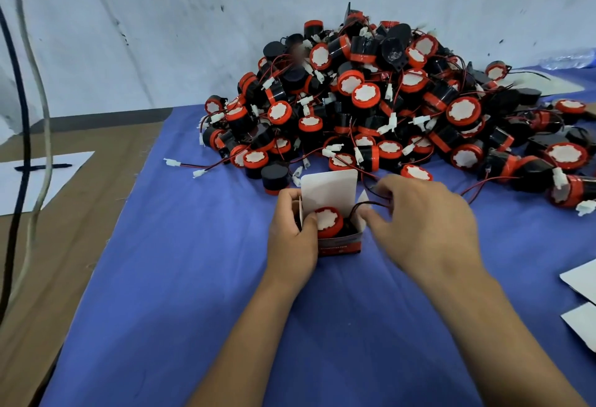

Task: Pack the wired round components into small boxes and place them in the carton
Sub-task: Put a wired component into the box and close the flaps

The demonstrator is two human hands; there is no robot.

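A blue cloth (225,277) covered the table, and the small box (338,242) stood open on it just in front of the pile of components (371,100). Your left hand (292,232) gripped the box's left side, thumb touching the red-capped component (327,221) sitting inside. Your right hand (422,222), at the box's right, pinched that component's wire (367,204) in curled fingers.

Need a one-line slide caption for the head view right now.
Left hand steadies a small open box holding a red-capped component while right hand tucks in its wire.
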